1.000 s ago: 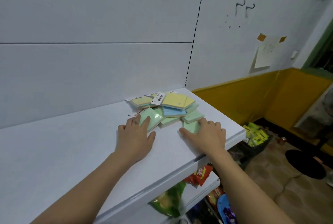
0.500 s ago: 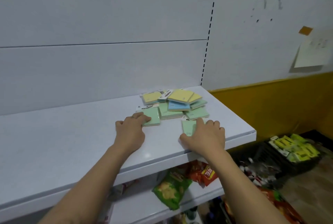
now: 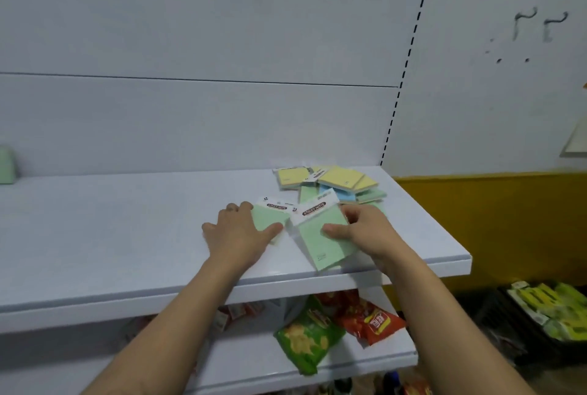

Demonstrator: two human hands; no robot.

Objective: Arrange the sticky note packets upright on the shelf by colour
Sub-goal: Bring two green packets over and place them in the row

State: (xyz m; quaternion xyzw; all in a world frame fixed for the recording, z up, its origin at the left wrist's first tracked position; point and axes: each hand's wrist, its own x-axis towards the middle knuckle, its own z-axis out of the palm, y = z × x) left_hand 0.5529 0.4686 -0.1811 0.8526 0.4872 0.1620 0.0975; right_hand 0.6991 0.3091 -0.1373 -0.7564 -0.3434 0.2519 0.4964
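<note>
On the white shelf (image 3: 127, 235), my left hand (image 3: 236, 235) grips a green sticky note packet (image 3: 270, 218) by its left side, thumb across its lower edge. My right hand (image 3: 365, 231) holds a second green packet (image 3: 320, 242), thumb on its face, tilted with its white header card up. Behind them lies a loose pile of packets (image 3: 336, 181): yellow ones on top, a blue one and green ones beneath. At the far left edge a green packet (image 3: 6, 164) stands upright against the back panel.
The shelf's front edge (image 3: 286, 280) runs just below my hands and its right end (image 3: 467, 262) is close by. On the lower shelf lie a green snack bag (image 3: 305, 336) and red snack bags (image 3: 371, 318). A dark crate of yellow-green packs (image 3: 552, 309) sits on the floor.
Both hands have taken hold of a green packet each and pulled them away from the pile toward the front edge. The camera view has shifted left.
</note>
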